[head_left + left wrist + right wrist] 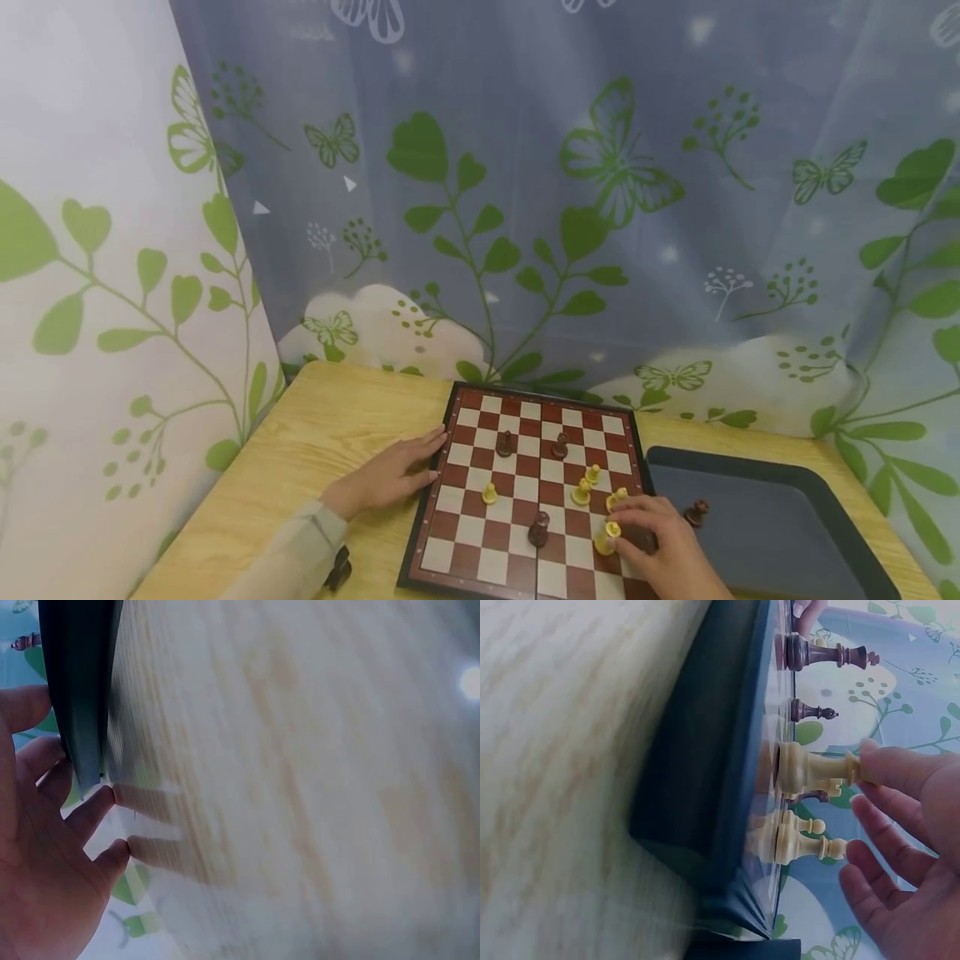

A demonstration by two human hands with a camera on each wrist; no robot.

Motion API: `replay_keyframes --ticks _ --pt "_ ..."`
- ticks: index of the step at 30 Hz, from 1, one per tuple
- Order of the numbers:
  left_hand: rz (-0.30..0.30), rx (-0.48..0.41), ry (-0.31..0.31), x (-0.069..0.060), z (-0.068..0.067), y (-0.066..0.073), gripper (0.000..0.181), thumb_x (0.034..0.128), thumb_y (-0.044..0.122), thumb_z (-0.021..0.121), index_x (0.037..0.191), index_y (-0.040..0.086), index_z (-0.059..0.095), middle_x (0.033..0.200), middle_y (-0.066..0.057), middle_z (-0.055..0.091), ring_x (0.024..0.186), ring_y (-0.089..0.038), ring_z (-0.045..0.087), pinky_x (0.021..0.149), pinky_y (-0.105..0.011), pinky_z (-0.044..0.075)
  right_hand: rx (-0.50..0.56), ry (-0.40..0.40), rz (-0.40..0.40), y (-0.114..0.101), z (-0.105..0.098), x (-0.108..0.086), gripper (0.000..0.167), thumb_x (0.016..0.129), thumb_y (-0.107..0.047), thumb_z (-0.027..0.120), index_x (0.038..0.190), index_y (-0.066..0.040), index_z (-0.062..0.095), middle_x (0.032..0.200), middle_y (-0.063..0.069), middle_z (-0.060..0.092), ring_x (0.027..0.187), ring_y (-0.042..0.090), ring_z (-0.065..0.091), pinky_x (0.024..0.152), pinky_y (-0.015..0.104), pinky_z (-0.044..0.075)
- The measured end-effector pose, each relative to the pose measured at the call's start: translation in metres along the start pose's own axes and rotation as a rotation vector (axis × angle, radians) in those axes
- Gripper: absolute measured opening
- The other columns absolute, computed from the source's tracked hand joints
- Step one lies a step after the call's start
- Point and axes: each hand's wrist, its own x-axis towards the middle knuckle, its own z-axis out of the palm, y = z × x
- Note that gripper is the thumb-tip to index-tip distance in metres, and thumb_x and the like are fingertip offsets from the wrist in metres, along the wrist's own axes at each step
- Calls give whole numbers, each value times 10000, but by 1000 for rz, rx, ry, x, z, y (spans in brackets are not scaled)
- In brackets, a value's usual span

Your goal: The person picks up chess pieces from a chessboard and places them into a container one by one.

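Note:
A folding chessboard [465, 530] with red and white squares lies on the table. My left hand [386, 479] rests its fingertips against the board's left edge, fingers mostly straight; the left wrist view shows the hand [49, 862] beside the dark board side [79, 682]. With thumb and finger, my right hand [666, 542] pinches the top of a large yellow piece [603, 542] at the board's right part. That pale piece [799, 769] stands upright in the right wrist view, the hand [922, 847] at its top.
Other yellow pieces [581, 492] stand near the right hand, and one yellow pawn [490, 494] is further left. Dark pieces [538, 530] stand on the board. A grey tray [765, 533] at the right holds a dark piece [696, 512]. Dark objects [340, 571] lie by the left sleeve.

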Motion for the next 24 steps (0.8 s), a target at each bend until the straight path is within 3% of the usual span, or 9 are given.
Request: replay_keyframes --ticks 6,8,20,24 --pt "-10 -17 -12 0 -1 3 619 1074 327 482 1558 -32 340 1649 -197 275 1462 -457 354 1178 -638 280 -59 268 -108 -7 5 -5 278 802 -84 843 1041 -208 775 1078 -96 690 1037 240 617 871 447 572" --pt "-15 -16 -12 0 -2 4 620 1075 329 480 1561 -28 337 1652 -193 272 1464 -453 353 1179 -638 278 -63 324 -138 -10 4 -5 288 796 -63 844 1042 -198 776 1068 -98 688 1021 229 606 885 474 565" --pt "-15 -10 -16 2 -1 4 607 1075 309 481 1557 -33 342 1648 -200 276 1446 -468 375 1156 -685 277 -41 350 -117 -1 -5 -7 267 843 -129 825 1097 -192 772 1096 -77 698 1037 192 591 903 486 543" --pt "-11 -16 -9 3 -1 6 598 1070 289 490 1550 -40 352 1642 -210 283 1447 -473 371 1159 -681 276 -62 393 -116 2 -12 -8 253 848 -148 825 1091 -193 773 1097 -55 698 1020 139 565 812 439 545"
